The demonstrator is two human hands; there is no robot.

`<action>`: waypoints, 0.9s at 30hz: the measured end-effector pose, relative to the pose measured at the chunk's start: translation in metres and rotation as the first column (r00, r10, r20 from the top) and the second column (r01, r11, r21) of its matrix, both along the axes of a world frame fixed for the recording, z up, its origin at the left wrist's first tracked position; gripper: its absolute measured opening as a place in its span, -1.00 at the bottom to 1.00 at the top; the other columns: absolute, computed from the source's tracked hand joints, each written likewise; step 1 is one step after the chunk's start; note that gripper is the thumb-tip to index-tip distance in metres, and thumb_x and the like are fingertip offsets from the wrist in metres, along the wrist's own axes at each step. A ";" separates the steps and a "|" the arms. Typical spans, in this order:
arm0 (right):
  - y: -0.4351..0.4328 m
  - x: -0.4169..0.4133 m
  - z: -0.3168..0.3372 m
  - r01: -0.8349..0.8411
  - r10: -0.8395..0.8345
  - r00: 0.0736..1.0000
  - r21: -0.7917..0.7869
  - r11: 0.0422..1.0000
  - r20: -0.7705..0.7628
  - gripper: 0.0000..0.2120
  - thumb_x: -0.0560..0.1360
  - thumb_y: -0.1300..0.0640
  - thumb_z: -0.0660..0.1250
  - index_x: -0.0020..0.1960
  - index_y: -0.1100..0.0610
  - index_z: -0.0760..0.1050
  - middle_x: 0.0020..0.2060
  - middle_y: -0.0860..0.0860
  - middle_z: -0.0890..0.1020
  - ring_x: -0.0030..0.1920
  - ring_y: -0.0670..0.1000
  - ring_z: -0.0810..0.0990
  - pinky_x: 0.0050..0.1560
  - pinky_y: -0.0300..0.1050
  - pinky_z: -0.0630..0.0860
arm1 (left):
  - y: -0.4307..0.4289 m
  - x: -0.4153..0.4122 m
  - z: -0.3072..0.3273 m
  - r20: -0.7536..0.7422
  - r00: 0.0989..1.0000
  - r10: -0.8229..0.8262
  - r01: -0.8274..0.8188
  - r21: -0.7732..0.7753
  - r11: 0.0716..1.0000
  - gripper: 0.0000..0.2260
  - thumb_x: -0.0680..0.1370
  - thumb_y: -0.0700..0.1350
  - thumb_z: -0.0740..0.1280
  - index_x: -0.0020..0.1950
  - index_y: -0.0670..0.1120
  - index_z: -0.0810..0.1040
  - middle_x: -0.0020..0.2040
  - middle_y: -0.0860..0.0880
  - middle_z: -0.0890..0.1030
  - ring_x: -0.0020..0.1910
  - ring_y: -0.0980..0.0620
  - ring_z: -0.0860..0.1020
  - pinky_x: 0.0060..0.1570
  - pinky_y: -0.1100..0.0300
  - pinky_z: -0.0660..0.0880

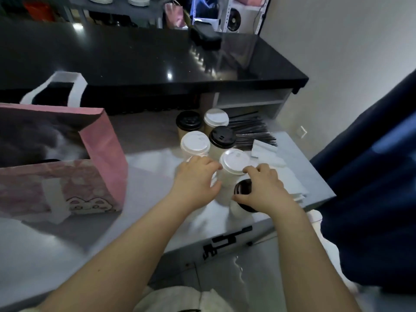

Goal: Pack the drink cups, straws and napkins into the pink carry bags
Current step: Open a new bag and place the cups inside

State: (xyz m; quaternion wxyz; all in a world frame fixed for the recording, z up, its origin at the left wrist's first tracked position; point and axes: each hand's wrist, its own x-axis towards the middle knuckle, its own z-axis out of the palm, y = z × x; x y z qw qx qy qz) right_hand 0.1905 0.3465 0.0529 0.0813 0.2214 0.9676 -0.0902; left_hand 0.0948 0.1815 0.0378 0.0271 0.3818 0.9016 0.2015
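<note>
One pink carry bag (103, 154) is standing open on the left of the grey table (135, 199), with bare tabletop lying between it and seven lidded cups (194, 143) crowding the right edge. The left hand (195, 179) is curling round a white-lidded cup (213, 179), the right hand (263, 188) is gripping a black-lidded cup (242, 188), and straws (249, 129) and napkins (265, 154) are lying behind

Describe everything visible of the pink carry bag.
The pink carry bag stands upright and open on the grey table, left of the cups. It looks like paper, with flat white handles: one raised behind, one hanging down the front. Cartoon cat faces are printed low on the front. Its contents are blurred.
</note>
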 end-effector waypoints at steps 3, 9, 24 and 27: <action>-0.004 0.008 -0.012 -0.008 0.008 1.000 0.047 0.999 0.003 -0.26 0.33 -0.27 0.43 0.38 -0.02 0.25 0.29 0.09 0.29 0.28 0.18 0.28 0.20 0.07 0.40 | 0.015 0.010 -0.008 0.049 0.999 -0.010 0.010 0.012 1.000 -0.62 0.52 0.08 0.31 0.33 0.08 0.49 0.28 0.09 0.50 0.31 -0.02 0.37 0.24 0.02 0.31; -0.006 0.019 -0.028 0.040 -0.040 0.999 -0.033 0.999 0.007 -0.23 0.39 -0.10 0.45 0.47 -0.12 0.12 0.32 0.11 0.22 0.25 0.20 0.29 0.13 0.04 0.44 | 0.033 0.017 -0.010 0.027 0.999 -0.039 0.040 -0.012 0.999 -0.61 0.52 0.06 0.31 0.35 0.06 0.47 0.30 0.08 0.50 0.31 -0.03 0.34 0.25 -0.02 0.28; -0.060 -0.036 0.074 -0.247 0.171 0.884 -0.124 0.961 -0.435 -0.20 0.38 -0.11 0.47 0.50 -0.26 0.13 0.40 0.00 0.21 0.35 0.08 0.15 0.40 0.02 0.25 | -0.059 -0.054 0.083 -0.176 0.963 0.203 -0.169 0.194 0.966 -0.62 0.47 0.02 0.41 0.28 0.04 0.56 0.19 0.04 0.60 0.26 -0.10 0.45 0.22 -0.06 0.37; -0.094 -0.066 0.092 -0.321 0.193 0.827 -0.160 0.934 -0.527 -0.21 0.39 -0.07 0.48 0.50 -0.25 0.16 0.41 -0.01 0.21 0.40 0.05 0.13 0.43 0.07 0.24 | -0.105 -0.076 0.106 -0.211 0.941 0.265 -0.209 0.253 0.945 -0.62 0.47 -0.02 0.43 0.28 0.00 0.57 0.18 0.00 0.61 0.24 -0.12 0.49 0.22 -0.11 0.41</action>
